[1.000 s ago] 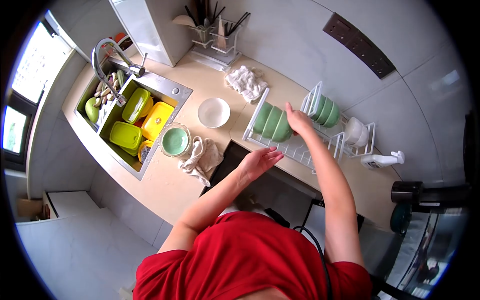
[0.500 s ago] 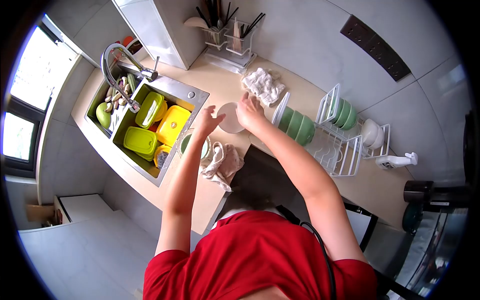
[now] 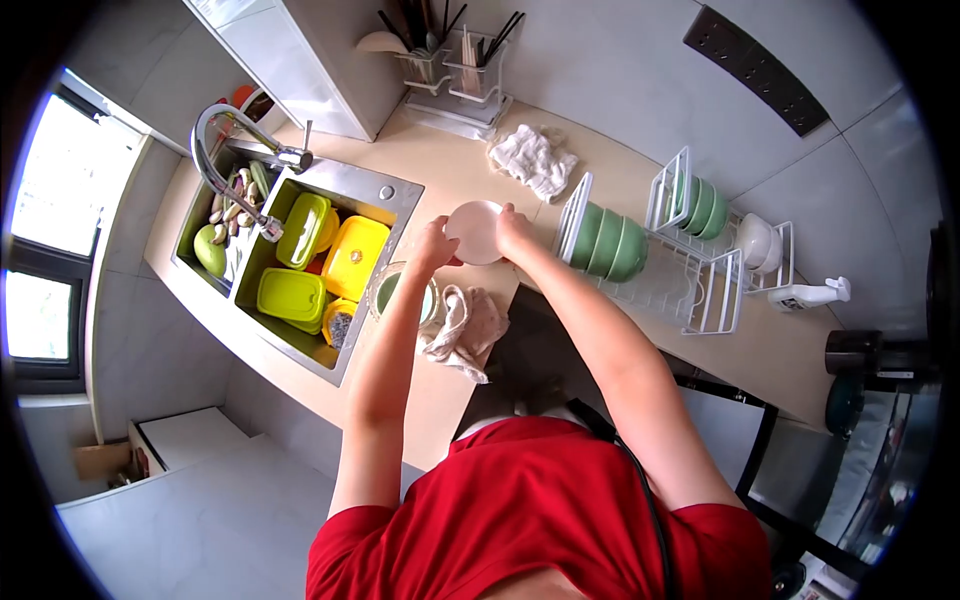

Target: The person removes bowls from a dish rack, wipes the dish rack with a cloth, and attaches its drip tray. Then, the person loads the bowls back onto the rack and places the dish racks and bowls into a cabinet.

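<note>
A white bowl point(image 3: 475, 232) is between my two hands over the counter. My left hand point(image 3: 437, 246) grips its left rim, and my right hand point(image 3: 512, 233) holds the right rim. Below my left hand, partly behind my forearm, a green bowl point(image 3: 391, 292) sits in a clear glass bowl. A crumpled cloth point(image 3: 463, 328) lies beside these. To the right, green bowls point(image 3: 608, 243) stand on edge in a white wire rack point(image 3: 722, 290), with more green bowls point(image 3: 704, 208) in its back part.
The sink point(image 3: 408, 205) holds yellow and green containers point(image 3: 355, 258) and vegetables point(image 3: 213, 250) under the faucet point(image 3: 205, 150). Behind are a white cloth point(image 3: 535, 160) and a utensil holder point(image 3: 470, 80). White bowls point(image 3: 760, 243) and a spray bottle point(image 3: 810, 294) are at the right.
Both hands have moved left from the rack to the white bowl and taken hold of it by its sides. The green bowls remain in the rack.
</note>
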Demonstrator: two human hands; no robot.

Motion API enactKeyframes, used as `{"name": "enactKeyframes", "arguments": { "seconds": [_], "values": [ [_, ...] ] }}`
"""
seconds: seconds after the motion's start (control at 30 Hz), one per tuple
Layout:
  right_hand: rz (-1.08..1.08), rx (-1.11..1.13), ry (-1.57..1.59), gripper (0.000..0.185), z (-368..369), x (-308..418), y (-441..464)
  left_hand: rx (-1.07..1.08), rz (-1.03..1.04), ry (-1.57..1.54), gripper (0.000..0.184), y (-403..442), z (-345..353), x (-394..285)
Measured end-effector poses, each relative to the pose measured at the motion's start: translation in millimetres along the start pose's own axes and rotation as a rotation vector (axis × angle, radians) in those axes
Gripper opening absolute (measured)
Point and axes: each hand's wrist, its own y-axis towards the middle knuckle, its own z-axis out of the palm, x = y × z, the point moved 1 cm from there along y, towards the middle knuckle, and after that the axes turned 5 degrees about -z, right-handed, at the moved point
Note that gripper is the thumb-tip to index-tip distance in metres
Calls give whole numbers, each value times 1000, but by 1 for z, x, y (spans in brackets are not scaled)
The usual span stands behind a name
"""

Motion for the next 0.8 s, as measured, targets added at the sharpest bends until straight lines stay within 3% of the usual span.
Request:
{"name": "enactKeyframes", "arguments": {
  "seconds": [0.07,0.17,0.23,0.27,0.33,0.4,0.57,0.8],
  "values": [
    [-23,3,-25,36,9,-7,8,31,-67,-40,43,-9,-1,-20],
    [65,-97,460,61,49,-34,49,37,-33,-155,42,-7,2,-12],
    [119,-75,555,54,35,-10,27,6,11,-171,43,-2,1,-9],
    [72,-89,431,53,32,-6,25,-25,34,-110,44,-6,-3,-15],
    [-64,-95,153,32,16,6,8,-40,37,-82,44,-11,-9,-22],
    [-203,-142,-37,23,-3,17,-17,-18,43,-162,44,21,-13,18],
    [-345,-82,-77,24,-30,32,-37,30,80,-204,42,-1,-34,-11],
    [-342,29,27,31,-42,35,-53,37,62,-126,43,-42,-48,-49]
  ]
}}
